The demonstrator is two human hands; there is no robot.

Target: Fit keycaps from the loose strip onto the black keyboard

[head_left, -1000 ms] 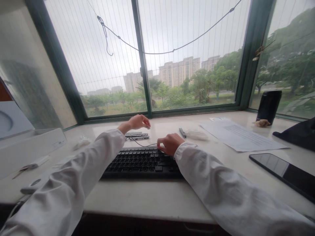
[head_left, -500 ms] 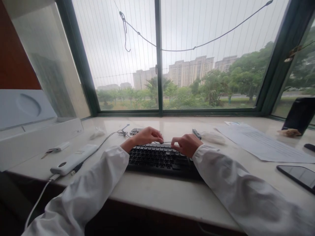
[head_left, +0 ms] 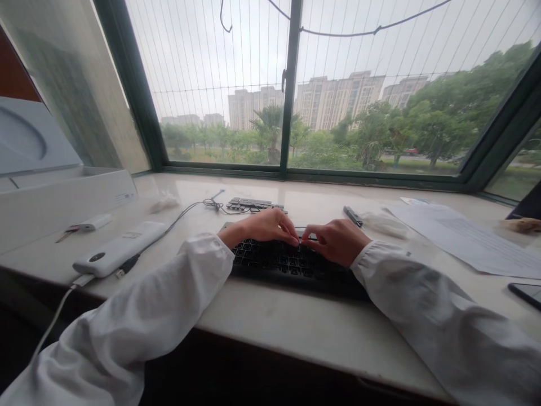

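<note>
A black keyboard (head_left: 291, 276) lies on the pale counter in front of me, with many bare key sockets showing. My left hand (head_left: 270, 224) is over its back half, thumb and fingers pinched together. Facing it, my right hand (head_left: 336, 241) has its thumb and forefinger pinched too, so the fingertips of both hands nearly meet just above the keys. Whatever is between the fingers is too small to make out. Behind the keyboard lies a group of loose dark keycaps (head_left: 249, 203), partly hidden by my left hand. A thin black cable (head_left: 186, 210) runs near them.
At left are a white power bank (head_left: 120, 251) with cables, a small white adapter (head_left: 95, 223) and a white box (head_left: 105, 189). On the right lie a dark stick-like tool (head_left: 352, 215), a crumpled plastic bag (head_left: 385, 224), paper sheets (head_left: 456, 237) and a phone (head_left: 528, 294). A window stands behind.
Both hands have come closer together, and their fingertips now nearly meet over the keyboard. The keycaps behind show more. My view has tilted down and shifted slightly.
</note>
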